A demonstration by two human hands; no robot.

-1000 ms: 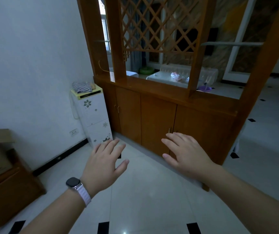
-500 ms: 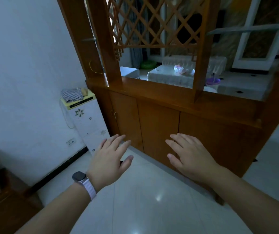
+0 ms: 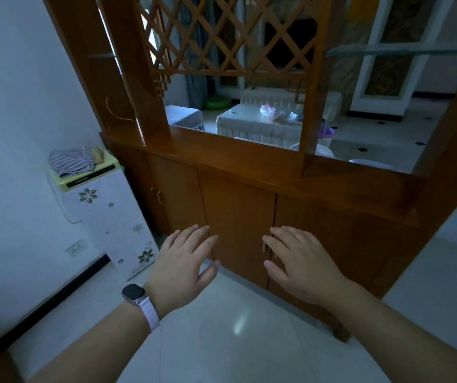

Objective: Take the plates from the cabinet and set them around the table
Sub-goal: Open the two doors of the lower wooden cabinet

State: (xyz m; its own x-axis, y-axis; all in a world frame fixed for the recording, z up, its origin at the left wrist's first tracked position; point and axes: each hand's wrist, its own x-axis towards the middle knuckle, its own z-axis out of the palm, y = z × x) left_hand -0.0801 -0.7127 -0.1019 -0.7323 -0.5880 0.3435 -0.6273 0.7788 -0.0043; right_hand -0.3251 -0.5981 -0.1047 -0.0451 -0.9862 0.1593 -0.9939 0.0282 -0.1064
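Left hand [image 3: 184, 265] and right hand [image 3: 302, 265] held flat, fingers straight, gripping nothing. Both hover before the wooden cabinet [image 3: 238, 214], doors closed.

Cabinet [image 3: 238, 217] nearer; left hand [image 3: 183, 262] and right hand [image 3: 303, 265] advanced toward it, right possibly touching door handle [image 3: 264, 246].

Both forearms are bare, without sleeves; the left wrist wears a smartwatch [image 3: 133, 293] (dark square face) on a pale pink strap [image 3: 149, 315].
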